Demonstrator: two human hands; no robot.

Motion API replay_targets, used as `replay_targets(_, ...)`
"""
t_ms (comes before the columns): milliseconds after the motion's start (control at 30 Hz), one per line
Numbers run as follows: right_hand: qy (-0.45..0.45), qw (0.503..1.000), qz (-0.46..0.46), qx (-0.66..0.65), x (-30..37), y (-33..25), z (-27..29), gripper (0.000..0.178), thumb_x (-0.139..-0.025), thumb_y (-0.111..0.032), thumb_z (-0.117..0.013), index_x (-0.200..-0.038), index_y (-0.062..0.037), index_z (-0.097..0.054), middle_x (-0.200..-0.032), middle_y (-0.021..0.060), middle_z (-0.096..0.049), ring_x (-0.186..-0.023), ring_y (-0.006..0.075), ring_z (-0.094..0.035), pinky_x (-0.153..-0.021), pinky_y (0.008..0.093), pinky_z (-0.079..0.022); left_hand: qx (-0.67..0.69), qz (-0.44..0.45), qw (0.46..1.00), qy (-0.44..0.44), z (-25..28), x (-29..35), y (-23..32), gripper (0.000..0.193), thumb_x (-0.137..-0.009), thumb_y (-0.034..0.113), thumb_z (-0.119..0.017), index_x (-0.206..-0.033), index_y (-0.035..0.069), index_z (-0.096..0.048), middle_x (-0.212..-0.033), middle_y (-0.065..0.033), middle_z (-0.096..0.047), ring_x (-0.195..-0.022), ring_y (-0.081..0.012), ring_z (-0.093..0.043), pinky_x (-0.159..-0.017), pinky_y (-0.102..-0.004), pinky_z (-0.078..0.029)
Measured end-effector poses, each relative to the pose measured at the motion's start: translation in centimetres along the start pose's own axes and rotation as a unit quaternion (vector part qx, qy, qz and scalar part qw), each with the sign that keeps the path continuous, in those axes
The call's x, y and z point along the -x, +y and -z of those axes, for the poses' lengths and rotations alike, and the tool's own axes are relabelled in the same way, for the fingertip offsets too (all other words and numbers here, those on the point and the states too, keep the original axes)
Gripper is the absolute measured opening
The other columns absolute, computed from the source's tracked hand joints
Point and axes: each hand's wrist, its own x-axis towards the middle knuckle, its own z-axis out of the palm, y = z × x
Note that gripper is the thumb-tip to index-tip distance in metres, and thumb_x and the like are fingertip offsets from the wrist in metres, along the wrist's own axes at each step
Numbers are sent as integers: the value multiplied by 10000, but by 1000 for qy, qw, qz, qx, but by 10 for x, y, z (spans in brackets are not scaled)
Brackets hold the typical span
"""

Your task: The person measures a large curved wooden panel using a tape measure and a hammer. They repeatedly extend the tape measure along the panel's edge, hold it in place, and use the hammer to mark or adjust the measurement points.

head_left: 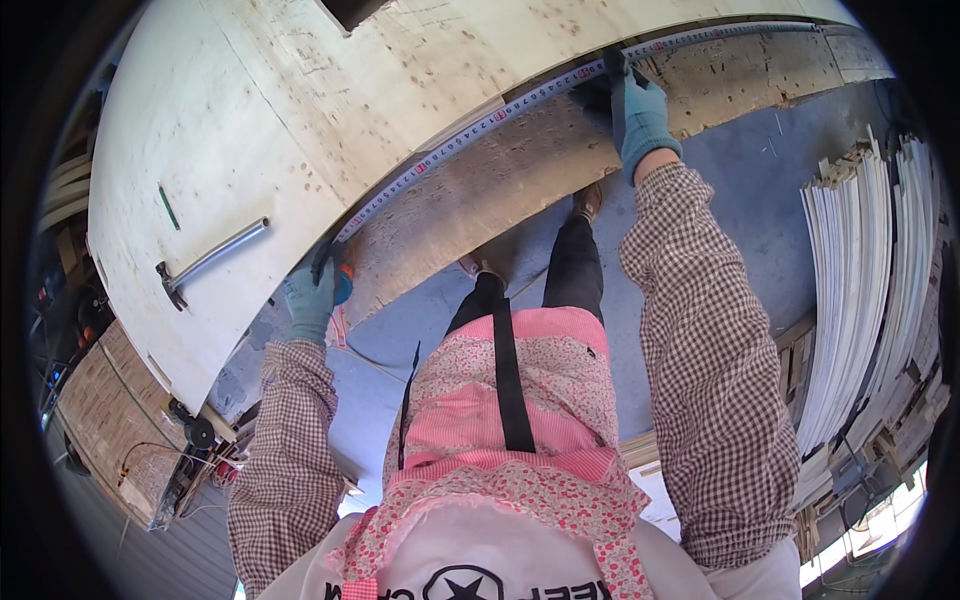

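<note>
A pale tape measure blade (480, 128) is drawn out in a long line along the edge of a large light plywood sheet (330, 130). Beneath it runs a rough, worn wooden plank (480, 195). My left hand (310, 292), in a teal glove with dark fingers, closes around the blade's near-left end, where an orange and blue piece, apparently the tape's case, peeks out beside the palm. My right hand (640, 108), gloved alike, grips the blade farther right at the sheet's edge; its fingertips are partly hidden. Past this hand the blade continues toward the far right.
On the sheet lie a hammer (212, 254) with a metal handle and a thin green stick (169, 207). A dark cutout (352, 10) opens at the top. Long pale wood strips (850, 290) are stacked at right. Lower left, a dark power tool (200, 432) stands near a brown board (118, 420).
</note>
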Motion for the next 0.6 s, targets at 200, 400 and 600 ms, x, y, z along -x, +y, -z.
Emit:
replay_targets(200,-12,999,-22,-25,11,-9,-4,474,-789,-411,-645,-994,8,-566,-821,128,-663,-669,227,-659,-563,306,-527,3,43,999,-27,2,-1,6,302,-810,229,-556,-1053,62,-624,-1012,-193,-606,-948,-352,-564,-847,-402,-420)
replay_targets(400,-33,999,-6,-42,13,-8,-1,484,-813,-424,-611,-988,25,-565,-864,148,-654,-736,255,-653,-615,326,-530,-3,0,1000,13,-8,0,-15,321,-804,244,-558,-1069,73,-617,-994,-195,-611,-918,-362,-571,-829,-411,-429)
replay_targets(600,35,988,0,-148,47,-13,7,347,-909,-275,-488,-1045,43,-518,-911,160,-638,-780,253,-644,-676,328,-537,3,-16,1000,-2,1,-1,2,339,-797,265,-560,-1079,83,-613,-997,-194,-609,-916,-358,-571,-826,-409,-431)
